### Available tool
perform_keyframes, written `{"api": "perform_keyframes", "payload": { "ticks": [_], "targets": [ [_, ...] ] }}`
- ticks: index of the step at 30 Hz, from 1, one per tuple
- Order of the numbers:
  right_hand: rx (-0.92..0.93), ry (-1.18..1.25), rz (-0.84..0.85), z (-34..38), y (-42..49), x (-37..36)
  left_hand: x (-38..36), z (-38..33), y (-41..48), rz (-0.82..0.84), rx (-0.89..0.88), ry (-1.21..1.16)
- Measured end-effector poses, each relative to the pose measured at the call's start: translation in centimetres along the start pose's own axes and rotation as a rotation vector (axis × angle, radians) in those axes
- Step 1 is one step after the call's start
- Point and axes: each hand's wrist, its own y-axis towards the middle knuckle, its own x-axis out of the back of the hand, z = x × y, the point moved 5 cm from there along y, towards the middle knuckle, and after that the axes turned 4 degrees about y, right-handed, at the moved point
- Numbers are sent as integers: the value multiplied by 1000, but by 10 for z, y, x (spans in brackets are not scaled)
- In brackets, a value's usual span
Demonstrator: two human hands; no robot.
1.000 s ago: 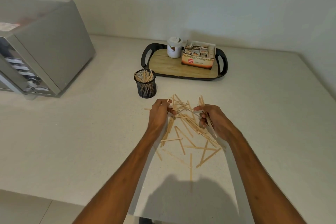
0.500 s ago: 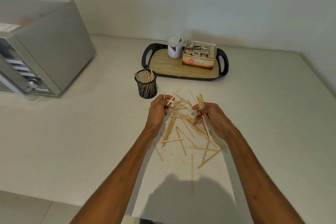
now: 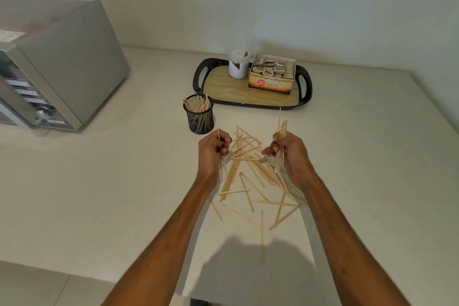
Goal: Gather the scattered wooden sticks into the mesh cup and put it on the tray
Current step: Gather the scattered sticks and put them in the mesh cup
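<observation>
Several thin wooden sticks [image 3: 250,176] lie scattered on the pale counter between my two hands. My left hand [image 3: 213,150] grips a few sticks upright, just right of and below the black mesh cup [image 3: 199,117], which stands upright on the counter with several sticks inside. My right hand [image 3: 290,154] holds a thicker bundle of sticks that points up past its fingers. The black-rimmed tray [image 3: 224,89] with a wood-look floor sits behind the cup, to its right.
On the tray stand a white jar [image 3: 239,64] and an open tea-bag box [image 3: 272,76]. A silver microwave [image 3: 54,64] fills the left side of the counter. The counter's front edge [image 3: 82,274] runs across the lower left. A wall closes the back.
Both hands have lifted off the pile and moved apart. The sticks in each hand have turned from lying flat to standing upright.
</observation>
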Motion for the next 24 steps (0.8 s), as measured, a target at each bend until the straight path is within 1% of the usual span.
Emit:
{"api": "perform_keyframes", "payload": {
  "ticks": [6,9,11,17,20,24],
  "targets": [
    [31,29,-28,3,1,-2,2,-8,-1,-6,-125,-8],
    [93,46,-41,6,-1,-3,4,-16,0,-74,-230,14],
    [137,61,-43,8,-2,-4,5,-16,2,-116,-266,45],
    [158,119,-3,8,-2,-11,1,-4,-3,-123,-286,123],
    [154,113,31,5,-1,-16,2,2,-7,-143,-281,98],
    [167,137,94,0,-1,-20,0,0,-9,-95,-270,58]
  ]
}}
